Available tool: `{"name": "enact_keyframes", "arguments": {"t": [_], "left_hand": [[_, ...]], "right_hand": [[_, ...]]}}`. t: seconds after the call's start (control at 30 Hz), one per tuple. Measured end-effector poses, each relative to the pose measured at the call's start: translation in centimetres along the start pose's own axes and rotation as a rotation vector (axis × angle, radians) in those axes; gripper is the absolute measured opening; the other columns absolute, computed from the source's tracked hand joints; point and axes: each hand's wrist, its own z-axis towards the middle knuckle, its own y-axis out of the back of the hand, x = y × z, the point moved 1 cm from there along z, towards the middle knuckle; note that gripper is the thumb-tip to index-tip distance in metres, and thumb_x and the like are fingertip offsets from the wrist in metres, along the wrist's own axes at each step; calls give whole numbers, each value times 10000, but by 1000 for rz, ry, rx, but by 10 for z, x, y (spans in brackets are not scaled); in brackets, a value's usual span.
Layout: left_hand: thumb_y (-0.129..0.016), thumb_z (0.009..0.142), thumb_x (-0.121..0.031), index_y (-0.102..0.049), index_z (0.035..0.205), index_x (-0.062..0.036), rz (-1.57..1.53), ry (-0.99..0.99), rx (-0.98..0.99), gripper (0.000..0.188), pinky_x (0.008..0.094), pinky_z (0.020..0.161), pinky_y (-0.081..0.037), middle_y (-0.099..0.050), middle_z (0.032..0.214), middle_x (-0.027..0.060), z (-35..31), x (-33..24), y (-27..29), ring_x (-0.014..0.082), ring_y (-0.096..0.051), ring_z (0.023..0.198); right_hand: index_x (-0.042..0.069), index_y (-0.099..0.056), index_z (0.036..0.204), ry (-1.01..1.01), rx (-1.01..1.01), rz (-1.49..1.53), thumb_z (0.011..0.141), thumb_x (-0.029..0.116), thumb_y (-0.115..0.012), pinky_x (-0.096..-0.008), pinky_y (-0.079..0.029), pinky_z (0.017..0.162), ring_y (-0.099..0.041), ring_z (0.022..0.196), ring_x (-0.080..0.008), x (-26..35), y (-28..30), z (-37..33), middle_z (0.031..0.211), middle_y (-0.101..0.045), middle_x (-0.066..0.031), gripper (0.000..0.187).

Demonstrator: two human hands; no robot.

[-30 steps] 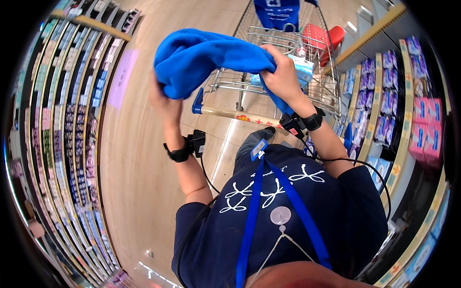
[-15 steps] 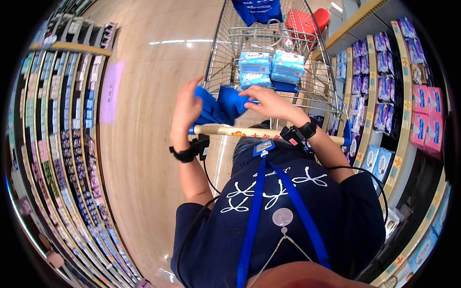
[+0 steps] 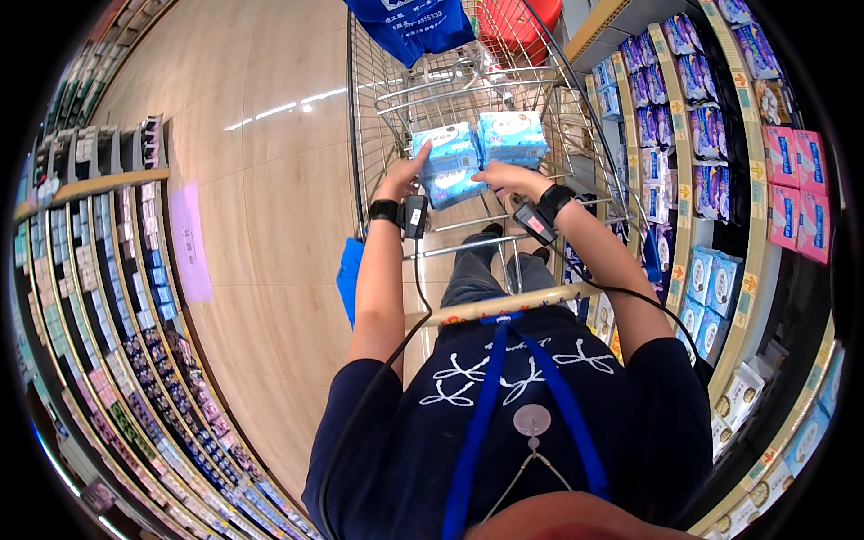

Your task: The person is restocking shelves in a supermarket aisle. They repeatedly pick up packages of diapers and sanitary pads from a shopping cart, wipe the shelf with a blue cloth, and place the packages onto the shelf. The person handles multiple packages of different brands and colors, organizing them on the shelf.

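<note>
Blue-and-white soft packs stand in the cart's raised child-seat part, in two stacks side by side. My left hand (image 3: 407, 177) presses the left side of the left stack, fingers on its upper pack (image 3: 450, 148). Closed at the right side of the same stack, my right hand (image 3: 508, 177) touches its lower pack (image 3: 454, 187). The right stack (image 3: 513, 135) stands just beyond my right fingers. Left of the cart's handle (image 3: 531, 301), a blue cloth (image 3: 348, 277) hangs beside my left forearm.
The wire shopping cart (image 3: 353, 117) carries a blue bag (image 3: 414, 29) at its far end, near a red stool (image 3: 526, 22). Shelves of small boxes (image 3: 117, 297) line the left aisle side. Purple packs (image 3: 706, 130) and pink packs (image 3: 796, 189) fill the right shelves.
Both hands have left the blue cloth and moved forward onto the left stack of packs. The cloth now hangs at the left of the handle. The cart sits farther forward from my body.
</note>
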Motion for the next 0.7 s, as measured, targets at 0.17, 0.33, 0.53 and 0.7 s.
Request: {"name": "enact_keyframes", "arguments": {"t": [0.17, 0.33, 0.53, 0.7], "left_hand": [[-556, 827, -698, -394, 1467, -71, -304, 81, 17, 911, 543, 926, -449, -454, 1446, 184, -22, -20, -28, 355, -490, 1259], [-568, 833, -650, -419, 1443, -75, -391, 108, 16, 852, 572, 872, -457, -462, 1434, 171, -23, -21, -29, 348, -507, 1234], [-515, 845, -697, -221, 1538, -110, -300, -12, 57, 955, 669, 1008, -336, -236, 1562, 226, -94, -55, -22, 436, -335, 1364], [-511, 845, -713, -276, 1511, -95, -425, -219, 4, 938, 593, 1025, -368, -349, 1506, 164, -168, -78, -32, 382, -414, 1312]], "right_hand": [[-35, -570, 1138, -61, 75, 306, 911, 396, -620, -275, -521, 730, -562, 820, -143, -21, -5, 19, 904, -524, -72, 490], [-29, -426, 1390, -169, 102, 343, 880, 555, -638, -323, -538, 862, -639, 1025, -253, -28, -7, 31, 1455, -390, -225, 803], [-27, -248, 1449, -39, 58, 412, 836, 586, -686, -353, -539, 885, -593, 1117, -267, 3, -13, -13, 1365, -433, -226, 972], [-18, -256, 1375, 160, -157, 443, 786, 488, -774, -339, -530, 824, -569, 1108, -273, 36, -9, -59, 1199, -518, -250, 934]]}}
